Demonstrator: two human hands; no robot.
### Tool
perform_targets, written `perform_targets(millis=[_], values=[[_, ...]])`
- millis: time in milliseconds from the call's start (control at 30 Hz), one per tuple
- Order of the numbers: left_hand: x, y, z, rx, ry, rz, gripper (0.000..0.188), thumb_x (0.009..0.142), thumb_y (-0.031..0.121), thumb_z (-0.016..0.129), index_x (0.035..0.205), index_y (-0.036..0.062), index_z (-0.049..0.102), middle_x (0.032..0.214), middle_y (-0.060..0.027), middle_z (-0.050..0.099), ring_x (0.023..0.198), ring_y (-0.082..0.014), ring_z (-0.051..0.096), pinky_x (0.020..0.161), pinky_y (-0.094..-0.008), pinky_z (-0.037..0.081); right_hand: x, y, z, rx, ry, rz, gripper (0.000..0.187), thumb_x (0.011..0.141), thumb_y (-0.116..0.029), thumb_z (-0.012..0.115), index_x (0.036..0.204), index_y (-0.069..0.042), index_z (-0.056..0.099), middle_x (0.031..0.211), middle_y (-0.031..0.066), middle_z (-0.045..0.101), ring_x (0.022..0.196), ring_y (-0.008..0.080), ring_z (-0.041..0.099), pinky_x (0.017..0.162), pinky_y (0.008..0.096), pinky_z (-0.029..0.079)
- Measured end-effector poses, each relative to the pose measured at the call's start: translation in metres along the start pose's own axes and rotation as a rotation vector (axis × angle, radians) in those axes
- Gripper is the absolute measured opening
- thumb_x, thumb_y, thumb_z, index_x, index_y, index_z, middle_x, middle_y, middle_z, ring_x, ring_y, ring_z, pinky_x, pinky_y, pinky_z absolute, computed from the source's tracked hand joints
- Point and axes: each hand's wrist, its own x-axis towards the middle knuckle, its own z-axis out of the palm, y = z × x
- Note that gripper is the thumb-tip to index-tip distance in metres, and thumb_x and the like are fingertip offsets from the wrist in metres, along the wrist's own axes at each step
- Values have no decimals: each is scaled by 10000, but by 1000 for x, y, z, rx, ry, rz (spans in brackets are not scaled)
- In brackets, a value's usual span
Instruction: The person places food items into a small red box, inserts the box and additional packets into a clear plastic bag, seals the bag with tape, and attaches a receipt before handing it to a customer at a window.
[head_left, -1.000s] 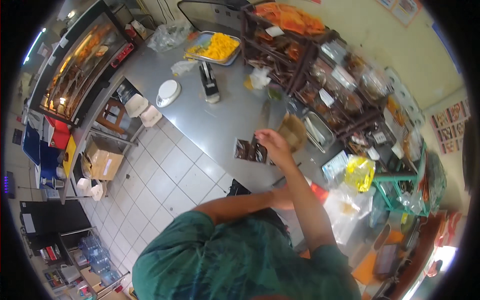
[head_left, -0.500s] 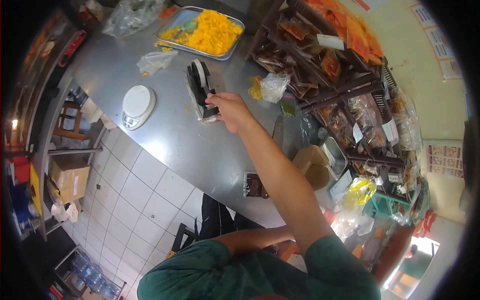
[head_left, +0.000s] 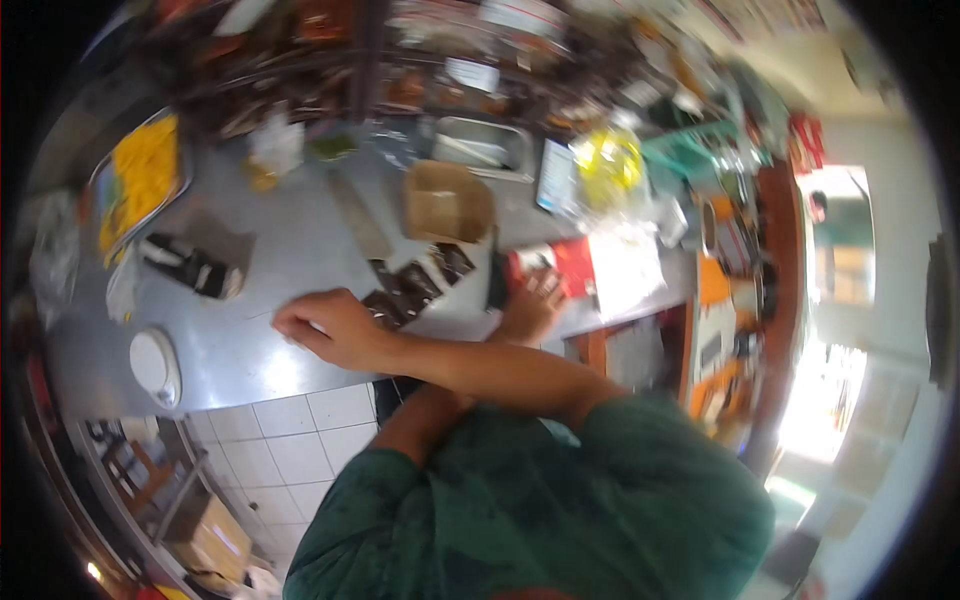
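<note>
Along the near side of the steel table [head_left: 300,260], we have our two arms crossed, the right forearm laid over the left, and that crossing looks to us like the first source of trouble: if either arm pulled back quickly, it could knock the other and drag whatever lies beneath. Our left hand [head_left: 538,300] rests with its fingers spread on the red packet [head_left: 570,265], which sits close to the table's front edge beside a bright white sheet [head_left: 630,272]; a tug there could slide the packet off, since we judge only light pressure is holding it. Our right hand [head_left: 335,328] hangs over the table between the black tape dispenser [head_left: 190,265] and the small dark packets [head_left: 416,284], its fingers curled inward, and we cannot tell whether they pinch anything. Should they carry something thin or sticky, it might catch on those packets or on our own forearm. Near the same spot lies a knife [head_left: 358,215], its handle end at the packets and its blade pointing away from us; a careless sweep of the wrist could spin it or shove it against the brown carton [head_left: 447,205].
</note>
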Motion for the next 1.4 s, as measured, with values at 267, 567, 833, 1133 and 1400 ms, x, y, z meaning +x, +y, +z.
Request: perform_targets(millis=[267,567,833,1133,1400], values=[[0,18,-14,2,-174,30,542,887,239,634,1345,-11,488,1327,-184,580,1289,-322,531,1146,-486,331,-281,-7,-196,146,797,394,507,948,-40,585,1434,-60,442,879,58,649,720,84,588,659,215,457],[7,28,-24,67,-265,-20,473,881,233,671,1319,87,565,1367,-140,565,1296,-276,535,1145,-471,341,-312,50,-243,413,786,550,918,940,-6,575,1602,-116,-52,784,27,645,636,48,527,583,207,419],[11,30,-25,177,-339,35,378,854,253,702,1225,183,690,1393,-115,544,1297,-258,538,1138,-464,359,-321,82,-263,-65,545,425,901,909,-46,635,1604,-124,66,720,71,666,611,162,616,591,296,482],[21,37,-24,75,-317,-2,369,853,199,684,1211,110,685,1330,-145,581,1254,-303,556,1117,-480,370,-341,68,-296,-922,444,351,674,872,-303,738,1461,-135,456,708,107,660,602,312,657,543,420,517],[111,92,14,-437,-190,-143,203,885,6,600,1083,-8,644,1102,-160,649,1009,-336,632,882,-419,512,-303,79,-442,-862,475,234,94,861,-69,615,922,-16,663,967,177,682,980,371,624,917,450,490]])
